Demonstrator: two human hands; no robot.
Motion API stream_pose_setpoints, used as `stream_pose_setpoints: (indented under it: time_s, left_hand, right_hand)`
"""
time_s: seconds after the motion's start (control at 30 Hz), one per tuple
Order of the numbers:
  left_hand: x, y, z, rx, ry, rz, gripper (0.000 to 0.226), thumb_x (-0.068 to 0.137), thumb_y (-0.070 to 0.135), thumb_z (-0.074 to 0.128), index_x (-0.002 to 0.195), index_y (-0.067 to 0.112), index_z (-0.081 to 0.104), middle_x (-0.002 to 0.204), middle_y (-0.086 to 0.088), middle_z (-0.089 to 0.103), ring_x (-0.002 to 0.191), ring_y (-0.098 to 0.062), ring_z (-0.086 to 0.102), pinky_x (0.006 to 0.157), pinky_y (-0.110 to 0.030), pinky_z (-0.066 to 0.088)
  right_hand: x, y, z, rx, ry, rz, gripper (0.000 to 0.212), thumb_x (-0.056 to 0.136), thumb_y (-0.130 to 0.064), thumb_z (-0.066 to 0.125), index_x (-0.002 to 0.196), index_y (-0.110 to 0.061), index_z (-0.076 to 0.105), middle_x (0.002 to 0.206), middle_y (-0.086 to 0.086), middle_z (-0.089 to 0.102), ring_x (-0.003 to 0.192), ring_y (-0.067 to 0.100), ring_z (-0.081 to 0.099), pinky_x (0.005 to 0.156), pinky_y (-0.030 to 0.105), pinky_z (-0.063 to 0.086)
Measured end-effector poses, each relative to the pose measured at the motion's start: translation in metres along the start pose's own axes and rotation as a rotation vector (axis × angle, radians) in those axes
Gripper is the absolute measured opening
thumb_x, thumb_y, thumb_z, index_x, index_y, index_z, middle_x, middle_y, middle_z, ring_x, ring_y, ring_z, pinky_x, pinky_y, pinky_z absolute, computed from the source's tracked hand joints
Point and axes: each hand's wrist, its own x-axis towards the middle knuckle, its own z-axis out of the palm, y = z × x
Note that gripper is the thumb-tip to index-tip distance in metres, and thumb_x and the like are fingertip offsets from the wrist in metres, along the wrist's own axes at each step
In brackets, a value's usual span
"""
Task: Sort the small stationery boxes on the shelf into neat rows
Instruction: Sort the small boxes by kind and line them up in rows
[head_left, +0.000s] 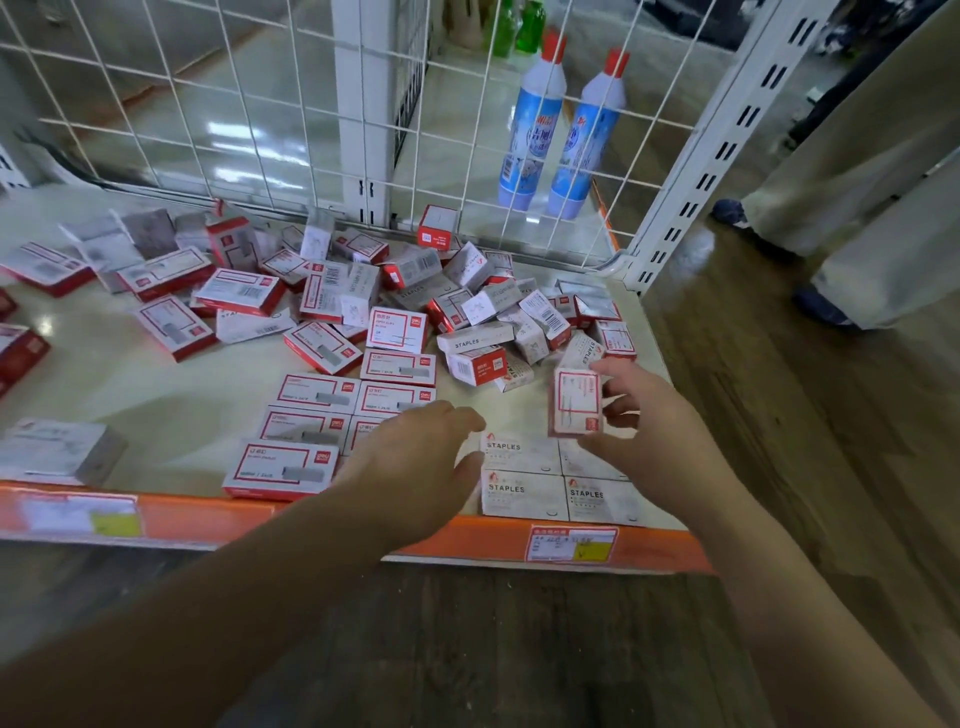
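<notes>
Partway through sorting: right hand (641, 415) pinches a red-framed box (575, 402) above the white STAPLES rows (556, 480), left hand (415, 457) loosely spread beside the red-framed rows (337, 415), while the unsorted heap (415, 296) covers the shelf (130, 395) behind.

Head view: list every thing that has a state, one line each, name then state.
Right hand: pinches a red-framed box, raised above the shelf.
Red-framed box: held upright, off the shelf.
Left hand: fingers relaxed, holds nothing, over the red rows.
Red-framed rows: flat, aligned, label up.
STAPLES boxes: flat, side by side at the front edge.
Loose pile: jumbled, tilted, unsorted.
Two bottles: upright, capped, behind the wire grid.
</notes>
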Motion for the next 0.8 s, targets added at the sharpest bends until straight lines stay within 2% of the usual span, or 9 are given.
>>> stream_pose_setpoints:
  time_s: [0.13, 0.27, 0.33, 0.4, 0.5, 0.6, 0.7, 0.8]
  left_hand:
    - [-0.004, -0.009, -0.007, -0.004, 0.045, -0.034, 0.037, 0.096, 0.039, 0.042, 0.132, 0.030, 0.045, 0.129, 0.010, 0.052, 0.115, -0.009, 0.048, 0.092, -0.024, 0.041]
    - [-0.008, -0.012, -0.015, -0.078, 0.029, -0.087, 0.041, 0.094, 0.043, 0.045, 0.132, 0.030, 0.047, 0.130, 0.011, 0.052, 0.114, -0.009, 0.050, 0.089, -0.026, 0.045]
    - [-0.010, -0.013, -0.019, -0.078, -0.004, -0.078, 0.043, 0.093, 0.046, 0.045, 0.133, 0.032, 0.046, 0.133, 0.011, 0.051, 0.115, -0.011, 0.050, 0.089, -0.028, 0.046]
    - [-0.011, -0.014, -0.023, -0.064, -0.018, -0.057, 0.043, 0.093, 0.045, 0.045, 0.133, 0.032, 0.047, 0.133, 0.010, 0.051, 0.114, -0.011, 0.050, 0.088, -0.027, 0.047]
    - [-0.012, -0.014, -0.025, -0.111, -0.027, -0.059, 0.038, 0.094, 0.040, 0.046, 0.129, 0.027, 0.053, 0.128, 0.008, 0.056, 0.099, -0.007, 0.050, 0.081, -0.023, 0.048]
    - [-0.011, -0.016, -0.024, -0.277, -0.062, -0.107, 0.028, 0.094, 0.033, 0.049, 0.117, 0.021, 0.060, 0.116, 0.006, 0.062, 0.089, -0.007, 0.052, 0.071, -0.017, 0.048]
    - [-0.009, -0.019, -0.024, -0.506, -0.094, -0.193, 0.011, 0.090, 0.030, 0.057, 0.086, 0.022, 0.063, 0.093, 0.008, 0.065, 0.075, -0.007, 0.057, 0.054, -0.010, 0.046]
    - [-0.008, -0.020, -0.024, -0.672, -0.093, -0.275, 0.018, 0.089, 0.028, 0.058, 0.072, 0.023, 0.063, 0.080, 0.009, 0.064, 0.074, -0.011, 0.057, 0.050, -0.012, 0.045]
  right_hand:
    - [-0.012, -0.017, 0.009, -0.082, -0.092, -0.107, 0.062, 0.078, -0.015, 0.072, 0.129, -0.034, 0.044, 0.120, -0.009, 0.052, 0.096, 0.003, 0.050, 0.084, 0.018, 0.045]
    - [-0.020, -0.032, 0.014, -0.161, -0.196, -0.155, 0.064, 0.082, -0.016, 0.068, 0.134, -0.037, 0.036, 0.132, -0.010, 0.045, 0.112, 0.003, 0.047, 0.091, 0.019, 0.045]
    - [-0.023, -0.036, 0.016, -0.185, -0.225, -0.198, 0.064, 0.083, -0.017, 0.067, 0.134, -0.039, 0.034, 0.135, -0.012, 0.042, 0.114, 0.001, 0.043, 0.085, 0.008, 0.043]
    - [-0.024, -0.040, 0.018, -0.201, -0.242, -0.235, 0.065, 0.084, -0.018, 0.066, 0.135, -0.040, 0.032, 0.136, -0.013, 0.041, 0.113, -0.002, 0.040, 0.071, -0.002, 0.035]
    - [-0.025, -0.044, 0.020, -0.234, -0.260, -0.253, 0.064, 0.085, -0.019, 0.064, 0.136, -0.041, 0.031, 0.137, -0.014, 0.040, 0.123, 0.002, 0.038, 0.066, -0.003, 0.032]
    - [-0.026, -0.048, 0.020, -0.238, -0.268, -0.272, 0.064, 0.086, -0.018, 0.063, 0.136, -0.042, 0.030, 0.137, -0.014, 0.039, 0.125, 0.002, 0.036, 0.075, 0.002, 0.036]
    - [-0.028, -0.049, 0.018, -0.218, -0.292, -0.268, 0.065, 0.086, -0.017, 0.063, 0.134, -0.045, 0.030, 0.139, -0.015, 0.039, 0.125, 0.002, 0.036, 0.085, 0.010, 0.037]
    - [-0.031, -0.050, 0.018, -0.169, -0.287, -0.252, 0.068, 0.086, -0.017, 0.064, 0.128, -0.055, 0.025, 0.136, -0.016, 0.043, 0.118, -0.002, 0.039, 0.084, 0.010, 0.038]
